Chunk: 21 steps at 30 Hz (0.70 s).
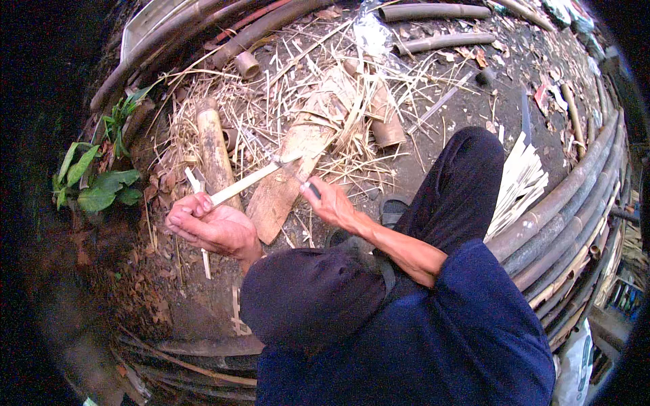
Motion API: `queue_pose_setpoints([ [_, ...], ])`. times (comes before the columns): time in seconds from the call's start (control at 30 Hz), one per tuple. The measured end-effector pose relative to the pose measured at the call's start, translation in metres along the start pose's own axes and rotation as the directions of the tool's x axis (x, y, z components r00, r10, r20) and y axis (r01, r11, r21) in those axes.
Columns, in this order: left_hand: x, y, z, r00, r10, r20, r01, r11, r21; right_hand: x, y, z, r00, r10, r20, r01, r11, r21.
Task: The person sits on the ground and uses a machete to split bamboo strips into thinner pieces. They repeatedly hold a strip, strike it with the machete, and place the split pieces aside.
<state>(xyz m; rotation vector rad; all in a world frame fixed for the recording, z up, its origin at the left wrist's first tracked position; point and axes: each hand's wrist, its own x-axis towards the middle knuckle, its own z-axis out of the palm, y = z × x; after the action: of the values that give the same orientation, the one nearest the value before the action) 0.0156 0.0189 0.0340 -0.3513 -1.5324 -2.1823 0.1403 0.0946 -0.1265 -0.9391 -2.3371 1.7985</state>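
Note:
My left hand [215, 227] is closed round the near end of a pale bamboo strip [245, 185], palm turned up. The strip slants up to the right, and its far end lies over a worn wooden board [269, 213]. In my right hand [332, 204] is a knife with a dark handle [312, 190]. Its blade points up and left toward the strip's far part; whether the edge touches the strip is hard to tell. Thin bamboo shavings [355, 125] are heaped on and around the board.
A short bamboo pole [215, 145] lies left of the board, and a bamboo tube [387, 125] to its right. Pale split strips [520, 183] are bundled beyond my right knee. Long bamboo poles [548, 203] line the right side. A green plant [101, 186] grows at left.

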Motion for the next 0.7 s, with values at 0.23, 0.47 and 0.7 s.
queue_pose_setpoints([
  [0.23,-0.001,0.007,-0.005,0.999,0.001,0.048,0.001,0.999,-0.036,0.026,0.071,-0.008,0.993,0.072,-0.097,-0.100,0.941,-0.325],
  [0.47,0.000,0.009,-0.018,0.999,-0.015,-0.038,0.015,1.000,0.002,-0.032,-0.059,-0.008,0.959,-0.269,0.092,0.271,0.962,-0.014],
  [0.7,0.007,0.001,-0.021,0.991,0.004,-0.131,0.007,0.996,0.088,-0.011,-0.037,-0.003,0.968,-0.251,0.003,0.248,0.957,-0.147],
])
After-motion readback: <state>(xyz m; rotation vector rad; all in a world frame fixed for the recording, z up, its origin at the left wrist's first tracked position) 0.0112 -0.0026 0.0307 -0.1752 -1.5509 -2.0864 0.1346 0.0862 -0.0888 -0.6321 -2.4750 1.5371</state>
